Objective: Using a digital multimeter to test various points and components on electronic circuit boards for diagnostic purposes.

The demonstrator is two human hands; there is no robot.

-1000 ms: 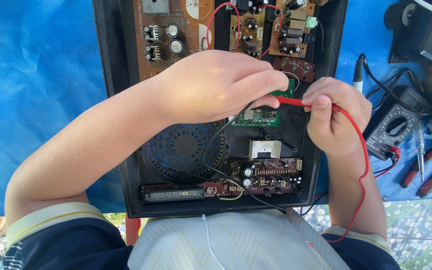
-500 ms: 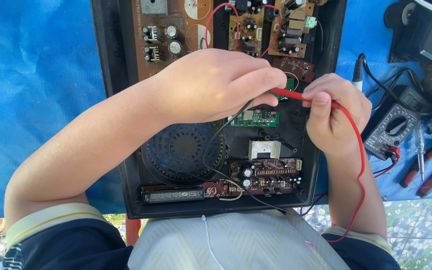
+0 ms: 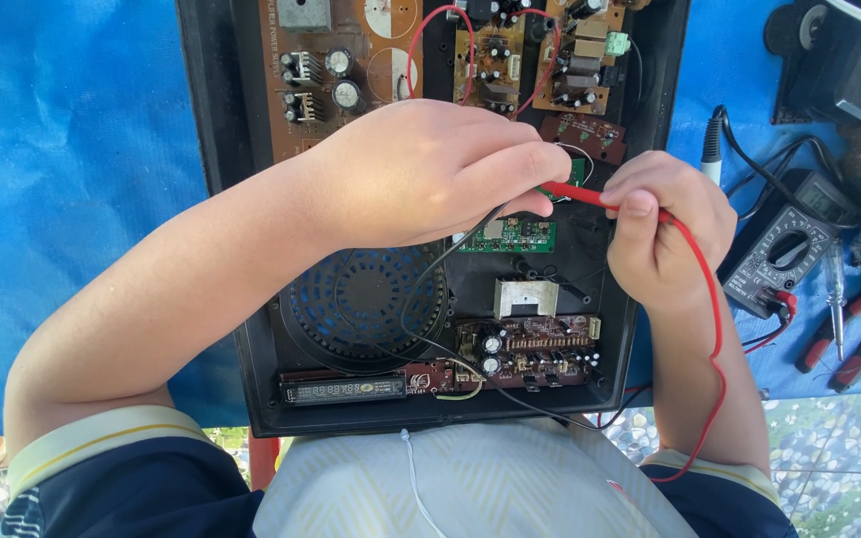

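Head view: left hand pinches a black probe lead, right hand grips the red probe, both tips meeting at a small green board inside the opened black casing, w/ multimeter beside on blue tarp.
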